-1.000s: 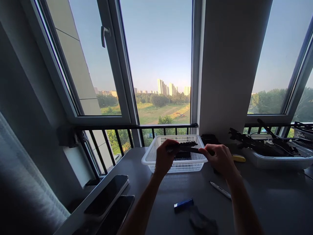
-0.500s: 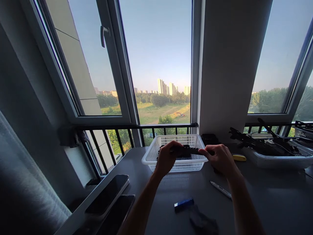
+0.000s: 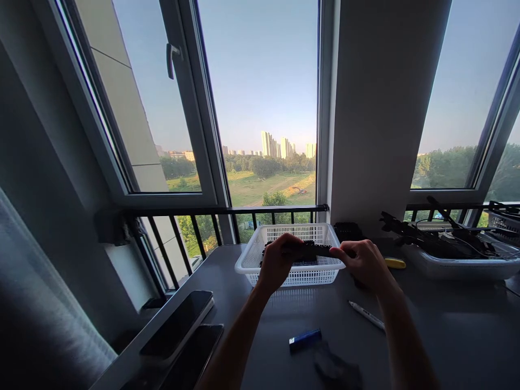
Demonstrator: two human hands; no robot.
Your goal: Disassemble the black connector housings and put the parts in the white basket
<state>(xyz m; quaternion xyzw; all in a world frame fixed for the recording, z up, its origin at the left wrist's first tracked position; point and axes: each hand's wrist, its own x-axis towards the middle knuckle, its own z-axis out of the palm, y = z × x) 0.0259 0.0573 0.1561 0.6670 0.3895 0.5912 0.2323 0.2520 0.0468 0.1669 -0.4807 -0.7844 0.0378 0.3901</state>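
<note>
Both my hands are closed on a long black part point(image 3: 311, 251), held level above a white plastic basket point(image 3: 270, 278). My left hand point(image 3: 280, 260) grips its left end, with the fingers curled over the top. At the other end, my right hand point(image 3: 363, 262) pinches it between thumb and bent fingers. The part looks dark and narrow with a notched upper edge; its exact kind is too dim to make out. More black pieces lie in the basket below, partly hidden by my hands and the part.
Two phones point(image 3: 179, 322) lie at the table's left edge. Nearer me are a blue box-shaped item point(image 3: 304, 340), a dark crumpled thing point(image 3: 337, 368) and a white marker point(image 3: 366, 315). A yellow-handled object point(image 3: 395, 263) sits by a white tray point(image 3: 459, 265) heaped with black parts.
</note>
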